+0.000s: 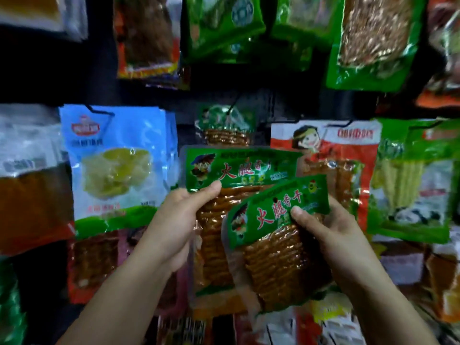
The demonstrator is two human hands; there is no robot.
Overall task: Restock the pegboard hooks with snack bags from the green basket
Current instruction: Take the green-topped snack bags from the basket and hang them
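- Nearest to me, my right hand [333, 235] pinches the tilted front snack bag [276, 235], thumb pressed on its green header and fingers curled behind; the bag leans to the right and overlaps the second bag.
- My left hand [179, 220] grips the second snack bag [224, 170] just left of the tilted one, thumb on the lower edge of its green header, fingers hidden behind the pack.
- Both bags show a green top with red characters and brown ridged strips below.
- Directly behind the second bag, a matching bag [225, 128] hangs on a black hook [232, 105] of the pegboard [286, 105].
- Left of the second bag hangs a blue bag [117, 160] with yellow-green contents.
- Right of the tilted bag hangs a red and white bag [328, 150] with a cartoon figure, and beyond it a green bag [413, 180] with pale stalks.
- Above the hanging matching bag, more green packs [224, 26] fill the upper row.
- I cannot see the green basket in this view.
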